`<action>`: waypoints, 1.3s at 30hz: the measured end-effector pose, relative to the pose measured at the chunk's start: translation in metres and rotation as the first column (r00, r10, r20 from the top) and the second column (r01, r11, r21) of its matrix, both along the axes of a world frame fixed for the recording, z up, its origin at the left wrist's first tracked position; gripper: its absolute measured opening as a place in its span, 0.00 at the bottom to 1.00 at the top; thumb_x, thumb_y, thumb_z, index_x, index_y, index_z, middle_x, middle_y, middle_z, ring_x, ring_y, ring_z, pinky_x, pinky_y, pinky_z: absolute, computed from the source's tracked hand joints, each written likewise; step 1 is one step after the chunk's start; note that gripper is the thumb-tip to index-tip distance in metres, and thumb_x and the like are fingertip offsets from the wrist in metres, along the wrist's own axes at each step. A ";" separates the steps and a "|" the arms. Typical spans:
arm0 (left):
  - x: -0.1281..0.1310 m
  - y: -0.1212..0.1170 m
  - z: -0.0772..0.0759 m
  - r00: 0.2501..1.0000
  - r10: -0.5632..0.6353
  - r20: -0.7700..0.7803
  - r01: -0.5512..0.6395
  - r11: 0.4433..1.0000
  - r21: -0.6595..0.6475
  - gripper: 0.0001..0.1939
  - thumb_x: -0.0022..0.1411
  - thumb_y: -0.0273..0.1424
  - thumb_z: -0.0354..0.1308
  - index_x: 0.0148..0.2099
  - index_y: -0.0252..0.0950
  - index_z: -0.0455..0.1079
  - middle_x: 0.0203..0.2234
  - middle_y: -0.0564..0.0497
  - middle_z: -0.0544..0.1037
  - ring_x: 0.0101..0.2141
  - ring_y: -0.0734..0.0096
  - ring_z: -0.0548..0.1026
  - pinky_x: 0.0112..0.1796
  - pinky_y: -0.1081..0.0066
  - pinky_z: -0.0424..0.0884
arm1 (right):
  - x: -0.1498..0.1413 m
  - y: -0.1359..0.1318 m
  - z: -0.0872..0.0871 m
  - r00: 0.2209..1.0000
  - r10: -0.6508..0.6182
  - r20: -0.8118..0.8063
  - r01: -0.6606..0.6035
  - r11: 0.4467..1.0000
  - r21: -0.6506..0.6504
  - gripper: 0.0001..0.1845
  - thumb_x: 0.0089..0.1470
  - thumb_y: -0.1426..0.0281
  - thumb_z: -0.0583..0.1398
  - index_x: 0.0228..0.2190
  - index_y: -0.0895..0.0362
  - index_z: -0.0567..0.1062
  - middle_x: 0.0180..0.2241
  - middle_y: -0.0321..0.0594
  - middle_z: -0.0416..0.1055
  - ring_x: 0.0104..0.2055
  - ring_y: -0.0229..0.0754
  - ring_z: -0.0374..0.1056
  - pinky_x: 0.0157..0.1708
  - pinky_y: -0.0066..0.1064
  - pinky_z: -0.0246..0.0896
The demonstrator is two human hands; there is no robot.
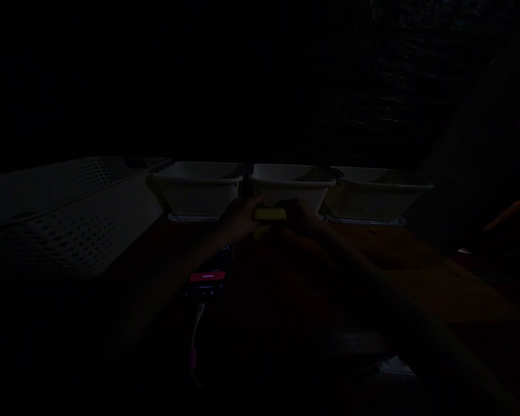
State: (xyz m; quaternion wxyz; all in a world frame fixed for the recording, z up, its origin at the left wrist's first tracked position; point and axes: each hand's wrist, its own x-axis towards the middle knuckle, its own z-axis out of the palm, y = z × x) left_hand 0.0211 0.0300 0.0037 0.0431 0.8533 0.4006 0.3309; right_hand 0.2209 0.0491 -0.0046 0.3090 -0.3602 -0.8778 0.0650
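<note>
The scene is very dark. Between my two hands is a small yellow block-like thing (269,214), too dim to name more exactly. My left hand (241,218) is closed on its left end, and my right hand (302,215) is closed at its right end. A second, fainter yellow patch shows just below it. Right behind my hands stands a pale plastic tub (292,176), the middle one of three in a row. The contents of the tubs cannot be made out.
Another pale tub (199,185) stands to the left, a third tub (372,193) to the right. A large perforated basket (143,202) fills the far left. Below my left forearm a lit phone (207,283) with a cable (196,323) lies on the wooden table (442,289). A person's arm (505,215) shows at far right.
</note>
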 end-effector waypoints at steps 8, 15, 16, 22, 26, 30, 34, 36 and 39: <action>-0.002 -0.001 0.006 0.999 -0.027 0.046 0.032 0.994 -0.107 0.23 0.49 0.32 0.63 0.48 0.33 0.67 0.36 0.48 0.75 0.36 0.67 0.72 0.33 0.72 0.66 | 0.003 0.004 -0.005 0.992 0.021 -0.128 -0.042 0.986 -0.161 0.23 0.42 0.61 0.64 0.37 0.66 0.74 0.32 0.45 0.74 0.31 0.40 0.67 0.27 0.26 0.58; -0.004 -0.001 0.006 0.997 -0.049 0.057 0.056 0.989 -0.140 0.26 0.48 0.34 0.64 0.50 0.34 0.66 0.38 0.47 0.75 0.38 0.65 0.73 0.36 0.70 0.67 | 0.003 0.003 -0.006 0.986 0.047 -0.159 -0.084 0.968 -0.237 0.25 0.41 0.62 0.65 0.41 0.64 0.74 0.35 0.47 0.74 0.35 0.43 0.69 0.31 0.29 0.64; -0.004 -0.002 0.006 0.997 -0.048 0.055 0.056 0.988 -0.144 0.26 0.48 0.34 0.64 0.50 0.34 0.66 0.38 0.47 0.75 0.38 0.64 0.73 0.36 0.69 0.68 | 0.002 0.003 -0.006 0.986 0.047 -0.158 -0.086 0.966 -0.246 0.25 0.41 0.62 0.65 0.40 0.64 0.74 0.34 0.46 0.74 0.35 0.43 0.69 0.31 0.29 0.64; 0.000 -0.006 0.005 1.000 -0.008 0.021 0.011 0.990 -0.140 0.24 0.46 0.31 0.65 0.47 0.33 0.67 0.35 0.47 0.76 0.36 0.65 0.73 0.34 0.71 0.67 | 0.001 0.001 -0.004 0.995 0.035 -0.091 -0.053 0.980 -0.194 0.20 0.41 0.65 0.65 0.36 0.66 0.74 0.32 0.46 0.74 0.32 0.41 0.68 0.28 0.27 0.60; 0.002 -0.002 0.001 1.000 -0.003 0.021 0.004 0.997 -0.077 0.20 0.48 0.29 0.62 0.45 0.34 0.69 0.33 0.50 0.76 0.32 0.69 0.73 0.30 0.73 0.65 | -0.001 -0.003 0.000 1.000 0.022 -0.019 -0.024 0.995 -0.099 0.14 0.44 0.69 0.62 0.33 0.67 0.75 0.30 0.46 0.74 0.30 0.39 0.68 0.26 0.25 0.56; 0.002 -0.001 -0.001 1.000 -0.015 0.019 0.016 0.998 -0.068 0.19 0.48 0.27 0.61 0.44 0.33 0.69 0.32 0.51 0.76 0.30 0.70 0.73 0.29 0.74 0.64 | -0.001 -0.004 0.001 1.000 0.016 0.007 -0.015 0.998 -0.064 0.12 0.44 0.69 0.62 0.30 0.66 0.75 0.27 0.43 0.73 0.29 0.38 0.67 0.25 0.24 0.54; 0.001 -0.003 0.001 1.000 -0.002 0.012 0.003 0.997 -0.076 0.20 0.47 0.31 0.63 0.45 0.33 0.69 0.33 0.49 0.76 0.33 0.67 0.73 0.31 0.72 0.65 | 0.000 -0.002 -0.001 0.999 -0.033 0.001 0.033 0.994 -0.103 0.15 0.42 0.66 0.63 0.31 0.65 0.75 0.28 0.43 0.74 0.29 0.38 0.66 0.25 0.25 0.55; 0.000 -0.003 0.003 1.000 0.007 0.019 -0.005 0.996 -0.093 0.23 0.46 0.33 0.64 0.46 0.34 0.68 0.34 0.48 0.76 0.35 0.65 0.73 0.33 0.71 0.67 | 0.001 0.000 -0.002 0.999 -0.042 -0.012 0.040 0.987 -0.153 0.17 0.41 0.64 0.64 0.31 0.65 0.75 0.29 0.44 0.74 0.29 0.39 0.66 0.25 0.25 0.56; -0.002 -0.002 0.004 0.999 0.009 0.031 -0.004 0.990 -0.143 0.26 0.45 0.34 0.66 0.47 0.34 0.67 0.37 0.46 0.76 0.38 0.64 0.73 0.36 0.69 0.68 | 0.001 0.001 -0.004 0.999 -0.006 -0.044 -0.004 0.975 -0.224 0.19 0.41 0.63 0.64 0.33 0.64 0.75 0.31 0.44 0.74 0.30 0.40 0.67 0.27 0.26 0.60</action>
